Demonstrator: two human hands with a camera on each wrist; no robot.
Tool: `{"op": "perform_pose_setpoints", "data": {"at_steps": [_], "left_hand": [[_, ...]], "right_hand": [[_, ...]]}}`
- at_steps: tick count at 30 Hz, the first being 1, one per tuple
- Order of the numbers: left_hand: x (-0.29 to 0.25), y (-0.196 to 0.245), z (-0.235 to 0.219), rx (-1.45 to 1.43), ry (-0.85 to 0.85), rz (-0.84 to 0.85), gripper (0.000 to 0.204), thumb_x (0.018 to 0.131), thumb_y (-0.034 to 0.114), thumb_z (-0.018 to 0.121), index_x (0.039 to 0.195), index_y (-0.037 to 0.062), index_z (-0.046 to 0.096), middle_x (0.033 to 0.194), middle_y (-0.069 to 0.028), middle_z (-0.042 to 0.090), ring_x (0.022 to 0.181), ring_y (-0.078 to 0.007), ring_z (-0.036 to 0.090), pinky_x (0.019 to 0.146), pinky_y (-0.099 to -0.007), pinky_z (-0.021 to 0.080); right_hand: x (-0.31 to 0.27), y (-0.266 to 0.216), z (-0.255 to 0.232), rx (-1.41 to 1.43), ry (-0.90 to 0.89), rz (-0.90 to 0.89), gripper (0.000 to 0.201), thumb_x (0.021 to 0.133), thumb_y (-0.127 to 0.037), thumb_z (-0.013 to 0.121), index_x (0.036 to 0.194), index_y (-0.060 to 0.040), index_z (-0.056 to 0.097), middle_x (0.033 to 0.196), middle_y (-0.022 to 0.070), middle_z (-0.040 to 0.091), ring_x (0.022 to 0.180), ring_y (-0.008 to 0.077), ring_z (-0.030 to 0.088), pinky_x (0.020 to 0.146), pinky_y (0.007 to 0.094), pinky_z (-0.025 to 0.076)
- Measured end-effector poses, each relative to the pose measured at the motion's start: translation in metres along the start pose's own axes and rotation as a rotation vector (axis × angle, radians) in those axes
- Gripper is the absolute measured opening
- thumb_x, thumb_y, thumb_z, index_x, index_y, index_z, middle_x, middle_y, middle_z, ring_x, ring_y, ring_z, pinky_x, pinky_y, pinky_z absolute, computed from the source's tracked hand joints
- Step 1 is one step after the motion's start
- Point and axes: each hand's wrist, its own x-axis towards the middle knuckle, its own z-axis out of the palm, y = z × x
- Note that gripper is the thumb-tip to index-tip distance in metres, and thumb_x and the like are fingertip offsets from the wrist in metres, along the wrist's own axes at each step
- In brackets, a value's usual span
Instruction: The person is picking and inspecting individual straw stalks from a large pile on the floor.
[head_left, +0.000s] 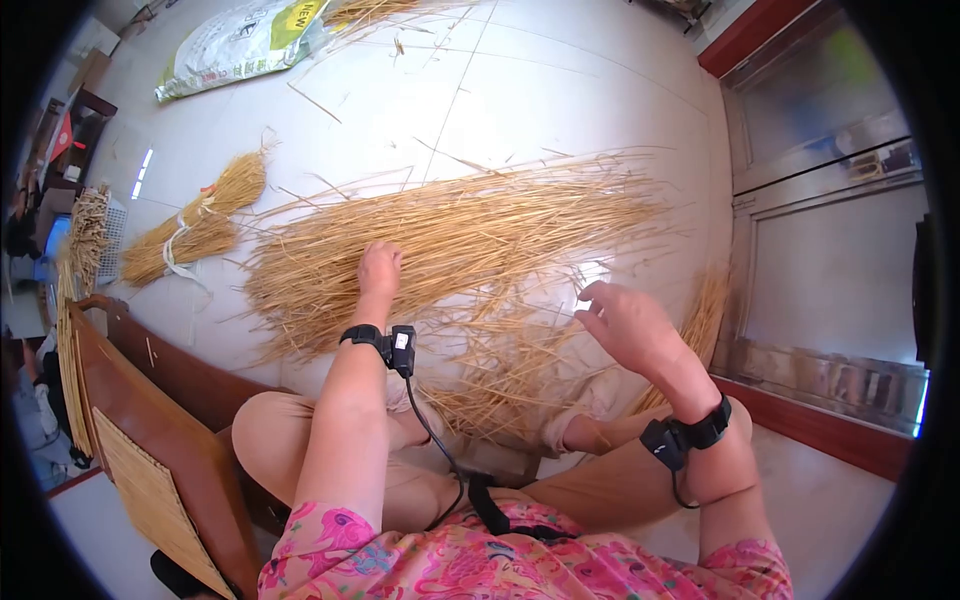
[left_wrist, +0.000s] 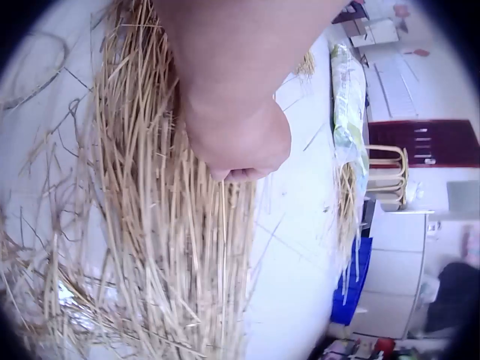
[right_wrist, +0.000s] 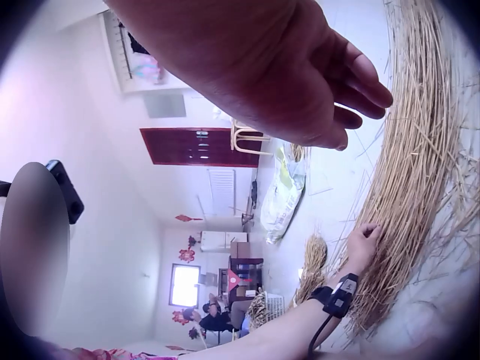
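I see floor (head_left: 600, 100), loose straw pile (head_left: 480, 230) spread across it in front of the person. Tied bundle (head_left: 200, 232) at pile's left end. Right hand (head_left: 630, 322) raised near pile, empty, fingers bent, slightly apart. Left hand (head_left: 379, 269) on pile, fingers curled round stalks.

"NEW" stands in dark capitals on a yellow patch (head_left: 300, 17) of the bag (head_left: 235, 50). The bag's other printing, in green and red, is too small or blurred to read, as is the pale mark on the left wrist camera (head_left: 403, 350).
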Motion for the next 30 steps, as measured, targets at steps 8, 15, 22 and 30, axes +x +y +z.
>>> {"op": "perform_pose_setpoints", "data": {"at_steps": [8, 15, 22, 30], "left_hand": [[0.025, 0.014, -0.119, -0.189, -0.067, 0.218, 0.01, 0.076, 0.007, 0.066, 0.086, 0.0065, 0.064, 0.085, -0.0108, 0.062, 0.08, -0.0297, 0.059, 0.071, -0.0371, 0.048], [-0.013, 0.092, -0.244, 0.17, 0.358, 0.366, 0.009, 0.077, 0.006, 0.064, 0.086, 0.007, 0.064, 0.082, -0.0084, 0.061, 0.083, -0.0265, 0.058, 0.07, -0.0353, 0.048], [-0.019, 0.109, -0.254, -0.629, 0.261, 0.169, 0.011, 0.086, 0.007, 0.058, 0.095, 0.0036, 0.064, 0.079, -0.005, 0.064, 0.072, -0.0119, 0.059, 0.07, -0.0249, 0.046], [-0.052, 0.209, -0.203, -1.054, -0.306, 0.267, 0.015, 0.09, 0.009, 0.056, 0.099, 0.001, 0.063, 0.079, -0.0026, 0.064, 0.075, -0.0062, 0.056, 0.067, -0.0202, 0.044]], "right_hand": [[-0.009, 0.003, -0.012, -0.026, 0.14, -0.077, 0.023, 0.083, -0.023, 0.06, 0.093, -0.0027, 0.061, 0.08, 0.0179, 0.064, 0.077, 0.0356, 0.062, 0.069, 0.0426, 0.05], [-0.013, 0.013, -0.001, 0.033, 0.156, -0.088, 0.024, 0.083, -0.025, 0.059, 0.091, -0.0028, 0.063, 0.079, 0.0189, 0.064, 0.08, 0.0354, 0.062, 0.071, 0.0426, 0.049], [-0.012, 0.01, -0.007, 0.172, 0.142, -0.101, 0.024, 0.084, -0.022, 0.059, 0.094, -0.001, 0.063, 0.079, 0.0161, 0.065, 0.076, 0.0291, 0.064, 0.069, 0.0373, 0.05], [-0.012, -0.006, -0.023, 1.128, 0.103, -0.167, 0.023, 0.088, -0.014, 0.061, 0.107, -0.0001, 0.058, 0.079, 0.0042, 0.064, 0.069, 0.0087, 0.061, 0.059, 0.0214, 0.048]]}}
